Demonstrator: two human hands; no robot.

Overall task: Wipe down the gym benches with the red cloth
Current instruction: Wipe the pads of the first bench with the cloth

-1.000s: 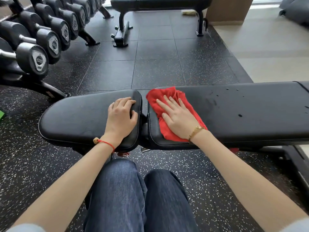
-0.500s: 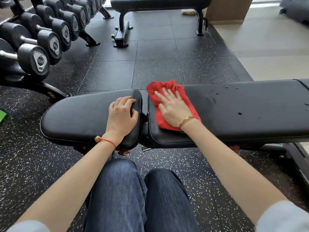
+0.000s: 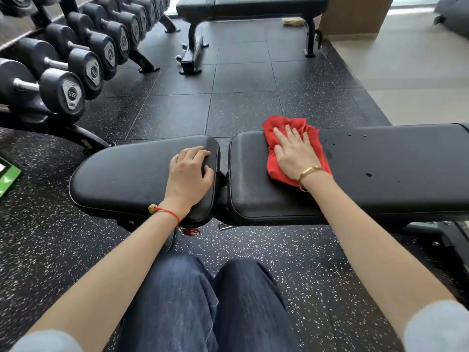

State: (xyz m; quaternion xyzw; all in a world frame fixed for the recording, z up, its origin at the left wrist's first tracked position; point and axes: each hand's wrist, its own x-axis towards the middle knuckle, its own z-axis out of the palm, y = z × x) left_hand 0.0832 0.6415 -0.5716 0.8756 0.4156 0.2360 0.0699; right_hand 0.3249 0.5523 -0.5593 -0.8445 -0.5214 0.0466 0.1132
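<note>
A black padded gym bench runs across the view in front of my knees, with a short seat pad (image 3: 127, 174) on the left and a long back pad (image 3: 393, 174) on the right. The red cloth (image 3: 272, 128) lies on the far left part of the long pad. My right hand (image 3: 294, 153) presses flat on the cloth with straight fingers. My left hand (image 3: 189, 174) rests on the right end of the seat pad, fingers curled over its edge. A few water droplets (image 3: 368, 174) sit on the long pad to the right of the cloth.
A rack of black dumbbells (image 3: 73, 95) stands at the left. A second black bench (image 3: 253, 6) stands at the back, in front of a brown box (image 3: 352, 16). A green object (image 3: 7, 179) lies on the speckled rubber floor at far left. Pale flooring lies at right.
My right hand has slid the red cloth away from me and to the right along the long pad. My left hand stays on the seat pad.
</note>
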